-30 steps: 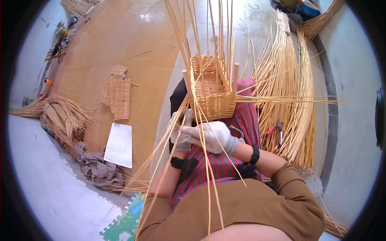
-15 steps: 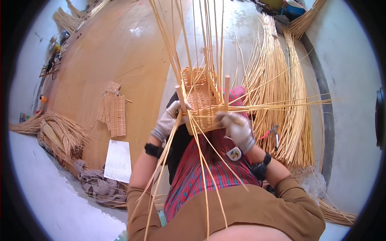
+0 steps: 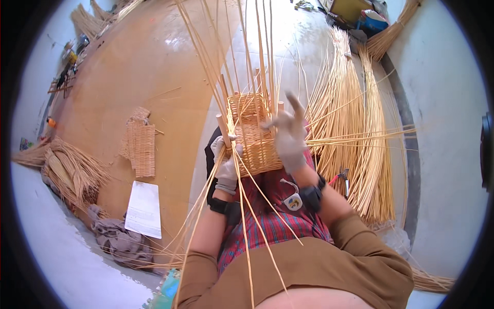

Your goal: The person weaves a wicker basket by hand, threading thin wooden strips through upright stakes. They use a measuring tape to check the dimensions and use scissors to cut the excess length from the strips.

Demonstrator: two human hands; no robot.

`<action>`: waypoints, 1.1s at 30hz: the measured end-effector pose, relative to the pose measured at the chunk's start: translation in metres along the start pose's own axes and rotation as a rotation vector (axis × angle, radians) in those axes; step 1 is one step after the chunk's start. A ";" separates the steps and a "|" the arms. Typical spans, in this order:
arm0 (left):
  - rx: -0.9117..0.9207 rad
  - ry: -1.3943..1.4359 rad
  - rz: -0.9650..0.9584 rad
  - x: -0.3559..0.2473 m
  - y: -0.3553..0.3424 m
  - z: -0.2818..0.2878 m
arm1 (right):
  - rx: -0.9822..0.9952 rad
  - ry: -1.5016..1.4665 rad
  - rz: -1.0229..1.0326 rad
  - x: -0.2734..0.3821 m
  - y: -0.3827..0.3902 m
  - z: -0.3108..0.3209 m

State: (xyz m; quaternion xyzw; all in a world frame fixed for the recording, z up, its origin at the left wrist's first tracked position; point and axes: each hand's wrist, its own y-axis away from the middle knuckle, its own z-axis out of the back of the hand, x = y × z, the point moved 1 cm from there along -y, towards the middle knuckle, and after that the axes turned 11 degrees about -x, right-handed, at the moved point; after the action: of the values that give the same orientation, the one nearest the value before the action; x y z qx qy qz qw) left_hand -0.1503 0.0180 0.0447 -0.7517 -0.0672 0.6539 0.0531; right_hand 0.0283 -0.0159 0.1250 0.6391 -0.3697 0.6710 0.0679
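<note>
A half-woven wicker basket (image 3: pixel 257 154) rests on my lap, with upright wooden posts at its corners and long willow rods sticking up and out from its walls. My left hand (image 3: pixel 226 162), in a pale work glove, is closed on the basket's near left corner beside a wooden post (image 3: pixel 223 130). Several loose rods (image 3: pixel 257 216) fan from that corner toward my body. Over the basket's right side is my gloved right hand (image 3: pixel 289 136), its fingers spread and raised with nothing in them. A sideways bunch of rods (image 3: pixel 360 136) runs out to the right behind my wrist.
Long bundles of willow rods (image 3: pixel 339 118) lie on the floor at right, with red-handled pliers (image 3: pixel 343 180) beside them. Flat woven panels (image 3: pixel 140 147), a white sheet (image 3: pixel 143 208), a grey cloth (image 3: pixel 121 239) and another rod bundle (image 3: pixel 77 172) are at left.
My right hand has lifted from the basket's near right rim, moved up and forward, and its fingers have spread. My left hand stays at the left corner, its forearm shifted inward.
</note>
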 end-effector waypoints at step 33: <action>0.177 -0.199 0.355 -0.045 0.010 -0.076 | -0.078 0.756 0.572 0.062 -0.025 0.034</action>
State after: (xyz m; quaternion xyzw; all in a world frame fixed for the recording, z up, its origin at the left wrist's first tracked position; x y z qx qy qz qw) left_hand -0.0811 0.0014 0.0980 -0.6760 0.1189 0.7273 -0.0042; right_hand 0.0592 -0.0410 0.1888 0.2197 -0.5050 0.8340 0.0341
